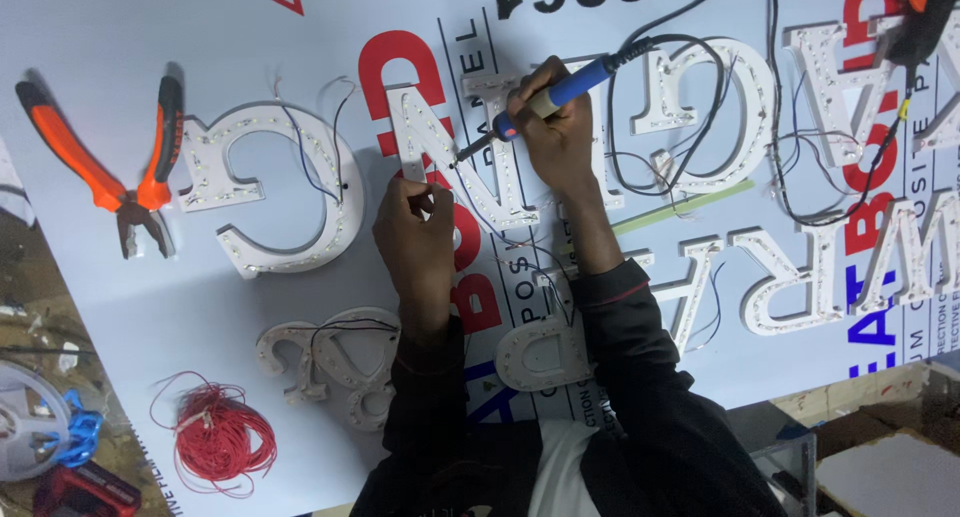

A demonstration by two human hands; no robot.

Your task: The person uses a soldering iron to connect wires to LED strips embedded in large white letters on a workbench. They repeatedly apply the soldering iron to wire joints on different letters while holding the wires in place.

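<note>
Head view: my right hand (560, 137) fingers wrapped around blue-handled soldering iron (545, 99), tip on white plastic N-shaped letter (455, 152) at 12 o'clock. Left hand (412, 232) fingers pressed together, pinching its lower edge. Orange pliers (105, 177) at 9, red wire coil (218, 439) at 7.

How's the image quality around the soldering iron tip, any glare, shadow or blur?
Head view: even light, no glare on the white sheet; soldering iron and both hands sharp; pliers cast a soft shadow; bottom-left corner dim.
</note>
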